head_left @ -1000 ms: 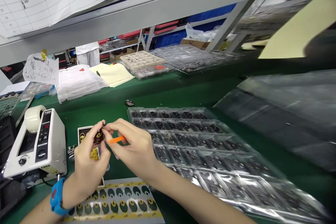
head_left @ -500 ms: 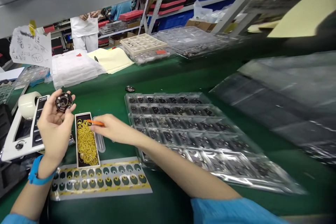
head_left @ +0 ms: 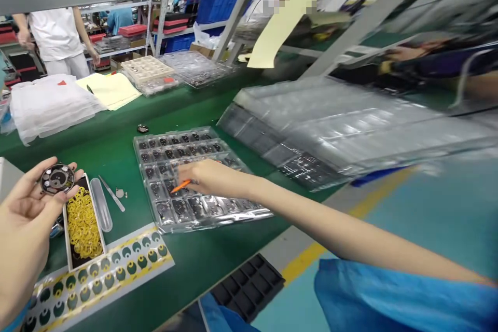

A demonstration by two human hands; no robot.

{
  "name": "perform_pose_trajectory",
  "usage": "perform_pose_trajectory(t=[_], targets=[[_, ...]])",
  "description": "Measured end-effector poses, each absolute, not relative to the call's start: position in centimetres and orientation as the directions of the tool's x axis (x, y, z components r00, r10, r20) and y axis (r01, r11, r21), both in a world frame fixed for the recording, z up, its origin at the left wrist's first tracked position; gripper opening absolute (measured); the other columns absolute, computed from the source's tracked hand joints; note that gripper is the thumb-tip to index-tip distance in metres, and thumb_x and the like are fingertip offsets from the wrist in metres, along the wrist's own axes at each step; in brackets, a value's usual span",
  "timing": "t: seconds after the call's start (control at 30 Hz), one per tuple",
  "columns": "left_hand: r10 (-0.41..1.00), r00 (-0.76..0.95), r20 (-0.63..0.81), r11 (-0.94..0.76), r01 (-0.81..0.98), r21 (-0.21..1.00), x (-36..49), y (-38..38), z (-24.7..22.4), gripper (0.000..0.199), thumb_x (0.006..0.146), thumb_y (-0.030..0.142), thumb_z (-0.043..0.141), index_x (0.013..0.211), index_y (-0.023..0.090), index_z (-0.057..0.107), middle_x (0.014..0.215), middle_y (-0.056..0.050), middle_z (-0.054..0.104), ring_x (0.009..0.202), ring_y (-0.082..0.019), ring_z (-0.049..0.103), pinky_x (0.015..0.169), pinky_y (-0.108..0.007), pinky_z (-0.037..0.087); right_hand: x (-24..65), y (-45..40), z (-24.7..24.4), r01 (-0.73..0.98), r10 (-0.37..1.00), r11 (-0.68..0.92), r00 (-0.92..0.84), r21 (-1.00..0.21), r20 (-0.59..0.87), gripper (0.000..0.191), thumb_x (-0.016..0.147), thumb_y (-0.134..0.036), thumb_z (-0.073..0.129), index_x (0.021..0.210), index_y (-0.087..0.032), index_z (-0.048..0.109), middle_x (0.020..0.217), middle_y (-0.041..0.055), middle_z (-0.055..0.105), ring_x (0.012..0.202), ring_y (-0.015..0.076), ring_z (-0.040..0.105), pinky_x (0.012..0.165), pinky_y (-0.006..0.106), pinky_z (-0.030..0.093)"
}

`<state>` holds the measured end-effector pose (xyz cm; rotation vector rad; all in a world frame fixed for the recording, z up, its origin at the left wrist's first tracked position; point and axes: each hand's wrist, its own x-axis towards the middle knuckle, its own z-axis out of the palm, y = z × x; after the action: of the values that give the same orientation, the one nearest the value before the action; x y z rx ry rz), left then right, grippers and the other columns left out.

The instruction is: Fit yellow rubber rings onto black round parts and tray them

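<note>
My left hand [head_left: 29, 223] holds a round black part with a metallic rim [head_left: 58, 179], its inner face turned up. My right hand [head_left: 208, 177] grips a slim orange pointed tool [head_left: 181, 186] over the clear compartment tray [head_left: 163, 225], its tip near one of the pockets. Small dark parts sit in the pockets of this tray. Close to my left hand stands a narrow box [head_left: 101, 249] full of yellow rings [head_left: 83, 223]. A sheet of green and yellow stickers [head_left: 116, 264] lies in front of it.
Beside the box are a clear plastic case [head_left: 101, 205], tweezers [head_left: 111, 193] and a small flat piece [head_left: 120, 193]. Another round part [head_left: 142, 128] lies behind the tray. Stacked clear trays [head_left: 311, 129] occupy the right. A black tray [head_left: 252, 285] is below the table edge.
My right hand has moved with the orange tool from the box of yellow rings to over the clear tray. The view has swung right; my left hand still holds the round part.
</note>
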<state>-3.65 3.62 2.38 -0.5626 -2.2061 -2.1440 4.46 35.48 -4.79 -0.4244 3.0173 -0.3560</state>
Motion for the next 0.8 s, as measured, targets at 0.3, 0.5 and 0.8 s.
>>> perform_pose_trajectory(t=[0.3, 0.5, 0.8], targets=[[0.396, -0.913, 0.101, -0.076, 0.077, 0.994, -4.7, 4.6, 0.3, 0.045, 0.076, 0.022, 0.079, 0.117, 0.015, 0.062, 0.103, -0.009, 0.073, 0.099, -0.021, 0.07, 0.084, -0.019, 0.058, 4.9, 37.7, -8.1, -0.375, -0.374, 0.905, -0.926, -0.199, 0.043, 0.023, 0.077, 0.002, 0.056, 0.084, -0.013, 0.072, 0.078, 0.0079, 0.064, 0.076, 0.0199, 0.062, 0.06, 0.026, 0.044], [0.548, -0.834, 0.071, -0.162, -0.023, 0.987, -4.2, 4.7, 0.4, 0.04, 0.083, 0.023, 0.073, 0.118, 0.014, 0.058, 0.111, -0.011, 0.07, 0.103, -0.023, 0.068, 0.088, -0.026, 0.059, 2.8, 33.9, -4.0, -0.413, -0.236, 0.82, -0.875, -0.396, 0.423, 0.024, 0.092, -0.013, 0.046, 0.093, -0.015, 0.07, 0.088, 0.008, 0.066, 0.078, 0.0165, 0.062, 0.067, 0.028, 0.05], [0.553, -0.802, 0.223, -0.257, 0.09, 0.962, -3.2, 4.3, 0.6, 0.033, 0.091, 0.027, 0.065, 0.124, 0.026, 0.059, 0.118, -0.004, 0.067, 0.114, -0.021, 0.062, 0.097, -0.034, 0.057, -0.3, 21.6, 2.4, -0.372, 0.068, 0.213, -0.917, -0.904, 0.393, 0.021, 0.076, -0.03, 0.066, 0.06, -0.016, 0.064, 0.059, -0.0011, 0.051, 0.052, 0.0087, 0.034, 0.05, 0.025, 0.028]])
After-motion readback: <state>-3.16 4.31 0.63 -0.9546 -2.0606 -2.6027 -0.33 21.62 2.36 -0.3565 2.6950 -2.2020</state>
